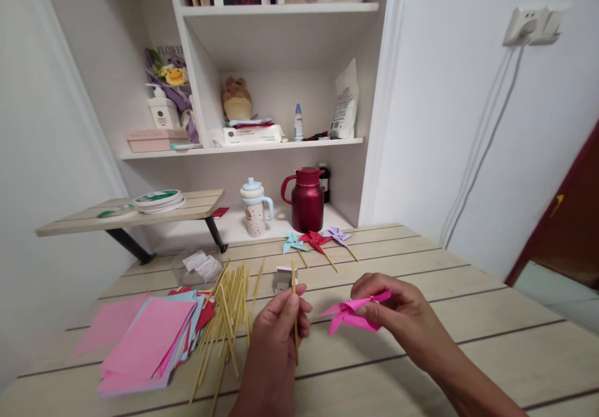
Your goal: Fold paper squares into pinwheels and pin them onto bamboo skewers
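My left hand (279, 326) pinches a thin wooden stick (294, 317) held upright over the wooden table (468, 317). My right hand (397, 308) grips a folded pink paper pinwheel (350, 314), a short way to the right of the stick and apart from it. A loose pile of wooden sticks (224, 323) lies just left of my left hand. Further left sits a stack of coloured paper squares (145, 342), pink on top.
Three finished pinwheels on sticks, blue (294, 243), red (314, 240) and purple (337, 236), lie at the table's far edge. Behind stand a red jug (306, 200) and a white cup (254, 208). A small white box (283, 278) and plastic packet (199, 266) lie mid-table.
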Demonstrator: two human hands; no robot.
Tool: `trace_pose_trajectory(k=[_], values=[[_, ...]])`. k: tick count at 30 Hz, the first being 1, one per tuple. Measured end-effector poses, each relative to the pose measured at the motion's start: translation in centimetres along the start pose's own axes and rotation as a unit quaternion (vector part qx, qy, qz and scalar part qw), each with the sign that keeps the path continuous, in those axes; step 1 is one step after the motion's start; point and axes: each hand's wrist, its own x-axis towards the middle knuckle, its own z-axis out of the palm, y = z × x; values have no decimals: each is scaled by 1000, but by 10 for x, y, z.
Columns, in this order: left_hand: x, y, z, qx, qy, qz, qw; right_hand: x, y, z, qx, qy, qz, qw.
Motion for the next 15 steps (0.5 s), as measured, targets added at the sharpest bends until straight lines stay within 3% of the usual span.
trace_pose_trajectory(k=[8,12,15], values=[[-3,1,5,18,-1,-6,1000,-2,1,1,-8,-21,-32,999],[0,0,-1,143,12,33,989,-2,-2,3,-69,16,-160,985],[-1,1,-3,278,70,123,950,-1,-6,1,-136,72,-271,950]])
